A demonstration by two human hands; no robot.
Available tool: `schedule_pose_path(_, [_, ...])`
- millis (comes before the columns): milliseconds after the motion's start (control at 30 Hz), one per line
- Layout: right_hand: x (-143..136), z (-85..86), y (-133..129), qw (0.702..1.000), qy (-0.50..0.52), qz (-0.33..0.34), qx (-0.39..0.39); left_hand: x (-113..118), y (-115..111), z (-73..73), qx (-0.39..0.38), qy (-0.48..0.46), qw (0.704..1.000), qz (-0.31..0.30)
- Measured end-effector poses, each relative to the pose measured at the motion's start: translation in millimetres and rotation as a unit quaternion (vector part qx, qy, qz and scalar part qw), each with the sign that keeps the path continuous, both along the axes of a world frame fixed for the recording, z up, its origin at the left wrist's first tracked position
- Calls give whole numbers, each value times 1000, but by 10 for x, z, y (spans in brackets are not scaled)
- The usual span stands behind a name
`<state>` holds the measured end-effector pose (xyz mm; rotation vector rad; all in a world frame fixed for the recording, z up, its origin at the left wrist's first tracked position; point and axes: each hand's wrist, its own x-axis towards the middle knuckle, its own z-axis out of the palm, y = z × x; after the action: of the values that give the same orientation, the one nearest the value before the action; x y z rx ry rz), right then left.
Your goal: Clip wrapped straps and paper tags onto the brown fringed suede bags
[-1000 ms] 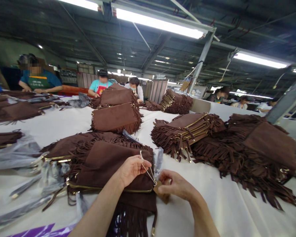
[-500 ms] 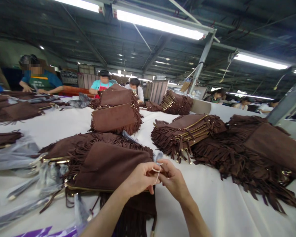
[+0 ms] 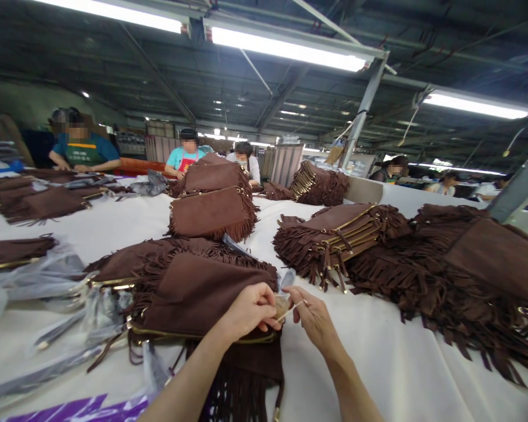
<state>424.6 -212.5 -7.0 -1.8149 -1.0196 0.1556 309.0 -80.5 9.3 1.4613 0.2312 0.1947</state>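
Fringed bag (image 3: pixel 202 296), contents hidden; cord (image 3: pixel 294 309) spans left hand (image 3: pixel 250 310) to right hand (image 3: pixel 315 319).

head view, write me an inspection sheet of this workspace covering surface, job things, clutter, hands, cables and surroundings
surface: white table, slightly creased
job things: fringed brown front bag lying with its gold zip edge toward the person; tan tag and white string at its right end
other bags: brown stacks behind and to the right
clutter: plastic-wrapped pieces at left, purple plastic at the near edge
left hand: fingers at the tag, exact grip unclear
right hand: fingers pinching the string
cables: thin cords hanging by the lights, upper right
surroundings: co-workers, ceiling lights, metal post
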Motion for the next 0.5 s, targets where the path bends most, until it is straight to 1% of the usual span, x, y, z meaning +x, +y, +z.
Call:
schedule_pose_path(33, [15,-10,-5,1000,-1,-7,-3,-14,-1,9,13,-20,999,-27])
schedule_pose_path(67, [33,-16,-15,1000,-5,-12,-9,-26,3,22,14,-49,998,-36])
schedule_pose_path(100, [55,-17,-32,1000,-11,-14,-19,-35,20,41,-2,-81,997,-17])
schedule_pose_path(133, [79,-13,-53,999,-16,-11,-31,-40,53,64,-33,-110,993,26])
schedule_pose_path(167, [103,-4,-76,999,-19,0,-42,-41,105,89,-74,-131,985,86])
schedule_pose_path(233, [130,26,-113,998,-24,39,-49,-38,239,145,-150,-161,951,217])
schedule_pose_path(267, [127,44,-123,997,-33,56,-41,-40,301,173,-173,-175,931,269])
schedule_pose_path(300, [110,58,-127,997,-45,67,-23,-47,343,201,-184,-191,915,305])
schedule_pose_path(333, [80,65,-125,996,-51,72,5,-59,355,228,-182,-205,905,325])
schedule_pose_path(367, [40,61,-120,995,-49,76,37,-76,332,253,-172,-216,905,324])
schedule_pose_path(400, [-5,44,-111,994,-38,80,65,-93,273,277,-159,-223,913,304])
schedule_pose_path(433, [-50,13,-101,993,-18,90,78,-108,185,299,-148,-227,923,272])
schedule_pose_path(500, [-129,-82,-77,994,-15,98,46,-123,-30,342,-130,-231,948,178])
